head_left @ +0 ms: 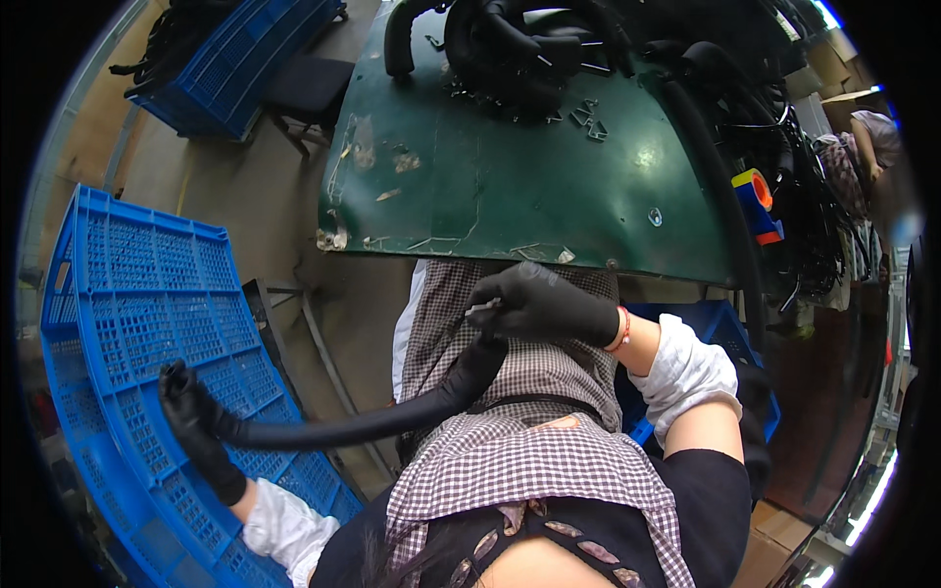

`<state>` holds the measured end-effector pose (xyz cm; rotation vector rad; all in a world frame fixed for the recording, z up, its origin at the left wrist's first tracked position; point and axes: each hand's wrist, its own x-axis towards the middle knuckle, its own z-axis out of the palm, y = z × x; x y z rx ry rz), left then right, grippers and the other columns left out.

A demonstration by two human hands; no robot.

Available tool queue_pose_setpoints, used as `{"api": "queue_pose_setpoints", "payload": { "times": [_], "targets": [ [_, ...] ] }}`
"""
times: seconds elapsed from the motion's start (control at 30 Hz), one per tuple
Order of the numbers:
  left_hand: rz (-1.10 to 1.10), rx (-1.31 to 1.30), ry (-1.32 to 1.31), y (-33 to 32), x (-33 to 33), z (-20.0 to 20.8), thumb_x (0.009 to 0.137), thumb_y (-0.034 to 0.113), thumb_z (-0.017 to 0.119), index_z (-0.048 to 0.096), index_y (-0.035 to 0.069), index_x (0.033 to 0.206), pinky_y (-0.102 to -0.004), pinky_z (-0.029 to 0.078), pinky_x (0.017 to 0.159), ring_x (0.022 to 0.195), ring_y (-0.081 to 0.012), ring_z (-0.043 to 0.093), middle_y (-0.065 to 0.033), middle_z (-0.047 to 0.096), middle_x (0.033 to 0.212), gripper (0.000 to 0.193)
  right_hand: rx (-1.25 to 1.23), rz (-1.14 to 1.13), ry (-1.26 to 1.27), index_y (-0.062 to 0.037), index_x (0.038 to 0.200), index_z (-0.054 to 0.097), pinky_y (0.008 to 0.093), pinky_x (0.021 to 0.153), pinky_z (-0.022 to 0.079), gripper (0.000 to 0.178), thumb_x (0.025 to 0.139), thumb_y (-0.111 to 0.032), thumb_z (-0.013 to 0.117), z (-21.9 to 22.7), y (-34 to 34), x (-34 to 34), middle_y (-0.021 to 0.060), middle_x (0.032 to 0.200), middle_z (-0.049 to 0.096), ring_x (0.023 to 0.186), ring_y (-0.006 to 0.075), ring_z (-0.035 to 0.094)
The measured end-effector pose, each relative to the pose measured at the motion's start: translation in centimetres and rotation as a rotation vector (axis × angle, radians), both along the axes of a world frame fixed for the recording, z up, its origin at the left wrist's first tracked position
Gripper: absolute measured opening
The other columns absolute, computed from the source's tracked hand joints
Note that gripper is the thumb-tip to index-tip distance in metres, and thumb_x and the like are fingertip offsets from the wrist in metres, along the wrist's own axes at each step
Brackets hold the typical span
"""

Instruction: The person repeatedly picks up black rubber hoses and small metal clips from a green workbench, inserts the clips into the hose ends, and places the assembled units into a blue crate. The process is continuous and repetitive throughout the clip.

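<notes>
A long black foam-covered tube (pixel 338 432) stretches in a curve across the front of my body. My left hand (pixel 199 423), in a black glove, is closed around its lower left end, beside the blue crate. At the tube's upper end, close to the table's near edge, my black-gloved right hand (pixel 544 306) has its fingers pinched together. A small shiny metal piece (pixel 482 309) shows at these fingertips; its exact shape is partly hidden. Several small metal clips (pixel 588 120) lie on the green table (pixel 510 196) ahead.
More black foam tubes (pixel 520 49) are heaped at the table's far side. Blue plastic crates (pixel 147 323) stand at my left, and another crate (pixel 235 69) is farther back by a dark stool (pixel 306 86). A tape dispenser (pixel 758 204) sits at the right. Another person (pixel 863 152) is at far right.
</notes>
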<state>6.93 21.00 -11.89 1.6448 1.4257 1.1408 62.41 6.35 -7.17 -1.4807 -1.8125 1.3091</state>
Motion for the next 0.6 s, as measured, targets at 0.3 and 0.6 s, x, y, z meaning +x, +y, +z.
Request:
{"api": "queue_pose_setpoints", "payload": {
  "times": [0.3,0.6],
  "targets": [
    [-0.831,-0.514,-0.117,-11.3,30.7,0.9,0.078,0.007,0.073,0.040,0.002,0.141,-0.0329,0.048,0.073,0.081,-0.0165,0.058,-0.0128,0.061,0.101,0.071,0.293,-0.008,-0.142,-0.0036,0.093,0.064,0.0417,0.065,0.052,0.025,0.074,-0.017,0.072,-0.8,2.6,-2.8,0.0151,0.079,0.066,0.073,0.0331,0.066],
    [-0.709,-0.321,-0.124,-8.7,29.7,-1.2,0.082,0.006,0.066,0.033,0.004,0.148,-0.0307,0.050,0.081,0.085,-0.0150,0.059,-0.0146,0.060,0.118,0.074,0.407,-0.795,-1.029,-0.0123,0.092,0.066,0.0425,0.070,0.052,0.011,0.082,-0.016,0.061,-2.9,3.0,19.0,0.0098,0.093,0.064,0.082,0.0322,0.064]
  ]
}}
